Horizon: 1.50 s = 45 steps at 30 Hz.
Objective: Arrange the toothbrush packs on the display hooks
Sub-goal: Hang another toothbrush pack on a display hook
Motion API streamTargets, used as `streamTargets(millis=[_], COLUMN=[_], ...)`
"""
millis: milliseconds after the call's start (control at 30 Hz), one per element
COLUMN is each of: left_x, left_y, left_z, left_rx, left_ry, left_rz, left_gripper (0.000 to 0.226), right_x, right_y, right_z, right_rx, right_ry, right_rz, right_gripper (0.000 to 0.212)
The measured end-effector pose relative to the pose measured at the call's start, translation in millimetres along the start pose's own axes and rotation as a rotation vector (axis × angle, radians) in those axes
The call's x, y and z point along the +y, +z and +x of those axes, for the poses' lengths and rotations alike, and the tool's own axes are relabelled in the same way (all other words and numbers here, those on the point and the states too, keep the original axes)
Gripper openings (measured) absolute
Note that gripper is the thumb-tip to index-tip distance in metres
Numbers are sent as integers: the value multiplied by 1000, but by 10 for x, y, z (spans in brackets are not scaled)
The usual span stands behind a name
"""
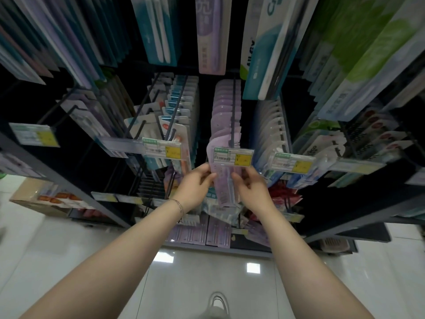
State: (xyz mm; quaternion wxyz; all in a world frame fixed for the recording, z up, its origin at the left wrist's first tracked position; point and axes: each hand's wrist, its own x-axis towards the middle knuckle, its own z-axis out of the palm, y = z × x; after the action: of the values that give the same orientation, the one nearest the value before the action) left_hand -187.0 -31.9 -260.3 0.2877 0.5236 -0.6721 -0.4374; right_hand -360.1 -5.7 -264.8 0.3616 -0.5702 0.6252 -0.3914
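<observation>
A: Where do we have the purple toothbrush pack (224,192)?
B: Centre frame, just below the price tag (232,157) on the display hook (233,116) running to 12 o'clock.
A: Fingers?
B: We see both sets curled on it: left hand (195,183) at its 9 o'clock edge, right hand (250,187) at 3 o'clock.

Both bare forearms are stretched forward from the near corners and angled toward each other, so that the wrists are set close in the middle. The left hand (197,183) is seen from its back, with the fingers curled and the thumb laid against the left edge of a purple pack (223,192). The right hand (251,188) is placed just beside it, and the pack's right edge is pinched by its fingers. The hands are not touching. A thin bracelet (179,205) is worn on the left wrist.
</observation>
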Motion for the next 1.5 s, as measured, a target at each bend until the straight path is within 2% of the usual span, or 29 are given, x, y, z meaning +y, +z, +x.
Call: streamTargets(millis=[433, 600, 767, 967, 1200, 1500], left_x=[82, 44, 43, 173, 429, 755], left_y=[56, 0, -66, -26, 290, 878], left_z=[34, -16, -100, -255, -343, -195], left_rx=[81, 82, 45, -61, -199, -323], left_ry=[-77, -180, -213, -59, 141, 236], left_rz=[165, 177, 222, 316, 480, 482], left_gripper=[17, 24, 21, 17, 24, 25], right_x=[-27, -64, -84, -105, -13, 266], right_y=[81, 38, -67, -218, -540, -1121], right_z=[41, -17, -107, -367, -705, -676], right_rx=[35, 63, 45, 98, 169, 169], right_ry=[144, 183, 164, 62, 61, 149], right_rz=[106, 44, -96, -344, -537, -569], right_gripper=[11, 35, 33, 31, 28, 31])
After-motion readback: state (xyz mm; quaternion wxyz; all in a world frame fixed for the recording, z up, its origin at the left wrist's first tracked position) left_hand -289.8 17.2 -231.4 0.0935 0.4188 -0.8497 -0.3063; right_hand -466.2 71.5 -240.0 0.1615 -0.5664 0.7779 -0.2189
